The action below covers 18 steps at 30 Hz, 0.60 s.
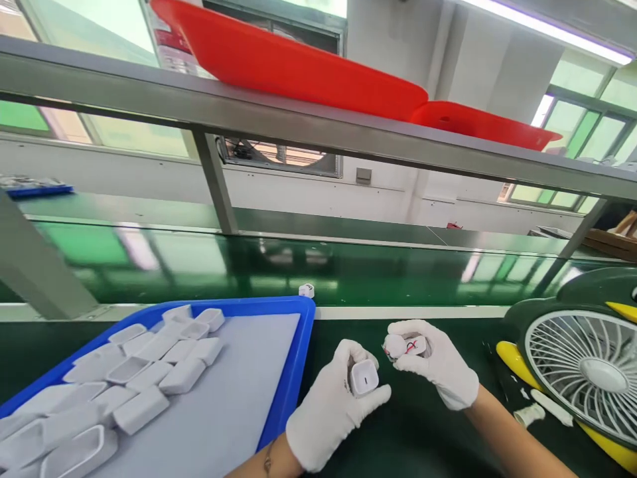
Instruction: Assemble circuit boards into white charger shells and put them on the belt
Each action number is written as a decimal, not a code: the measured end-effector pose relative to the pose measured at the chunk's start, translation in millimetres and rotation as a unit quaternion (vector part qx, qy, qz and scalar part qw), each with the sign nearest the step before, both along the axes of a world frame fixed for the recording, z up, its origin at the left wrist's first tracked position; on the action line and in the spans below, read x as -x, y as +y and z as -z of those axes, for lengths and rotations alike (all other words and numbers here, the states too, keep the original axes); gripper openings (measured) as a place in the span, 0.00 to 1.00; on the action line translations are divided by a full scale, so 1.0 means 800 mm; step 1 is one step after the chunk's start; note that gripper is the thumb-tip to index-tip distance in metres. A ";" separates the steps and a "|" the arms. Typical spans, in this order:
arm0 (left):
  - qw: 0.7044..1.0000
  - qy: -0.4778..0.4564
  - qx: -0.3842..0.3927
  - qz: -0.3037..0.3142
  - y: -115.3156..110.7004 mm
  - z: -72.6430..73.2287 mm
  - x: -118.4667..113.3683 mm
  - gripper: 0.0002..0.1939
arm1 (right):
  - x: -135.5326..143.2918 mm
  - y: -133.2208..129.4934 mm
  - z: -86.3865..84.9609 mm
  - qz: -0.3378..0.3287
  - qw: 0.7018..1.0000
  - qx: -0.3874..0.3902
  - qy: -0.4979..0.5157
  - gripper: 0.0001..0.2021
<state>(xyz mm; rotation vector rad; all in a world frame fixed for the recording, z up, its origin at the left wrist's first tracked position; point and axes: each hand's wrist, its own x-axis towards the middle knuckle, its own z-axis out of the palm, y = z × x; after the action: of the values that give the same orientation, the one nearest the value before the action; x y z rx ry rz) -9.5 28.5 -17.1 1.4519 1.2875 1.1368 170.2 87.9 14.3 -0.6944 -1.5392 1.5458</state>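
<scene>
Both hands wear white gloves. My left hand [338,401], right of the blue tray, is closed around a white charger housing [365,378]; its face with a small dark slot points up toward the camera. To the right, my right hand [432,358] grips a small white part [415,346] with a red and black mark or wire on it. A rounded whitish piece [395,346] sits at the same fingertips. The two hands are apart, above the dark green bench. Many white housings [142,409] lie heaped in the blue tray [307,332].
A fan [592,372] with yellow blades stands at the right, near a white stick [552,407] and a small roll [529,415]. One small white piece [306,290] rests behind the tray. Red trays [308,63] sit on the metal shelf [298,126] overhead.
</scene>
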 end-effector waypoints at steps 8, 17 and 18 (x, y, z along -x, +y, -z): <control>0.994 0.051 0.056 -0.080 0.009 -0.002 0.018 0.20 | 0.006 0.005 0.009 0.059 0.976 -0.120 -0.175 0.16; 0.992 0.093 0.063 -0.050 0.000 0.023 0.019 0.24 | 0.013 -0.018 -0.001 0.008 0.904 -0.395 -0.164 0.13; 0.994 0.058 0.067 -0.058 -0.002 0.024 0.020 0.24 | 0.014 -0.018 -0.001 -0.004 0.902 -0.397 -0.171 0.14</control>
<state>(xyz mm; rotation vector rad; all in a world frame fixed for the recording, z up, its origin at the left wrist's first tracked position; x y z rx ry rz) -25.4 27.3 -36.3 1.3759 1.5169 1.0314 159.0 73.6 15.3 -0.4797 -2.2213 0.6813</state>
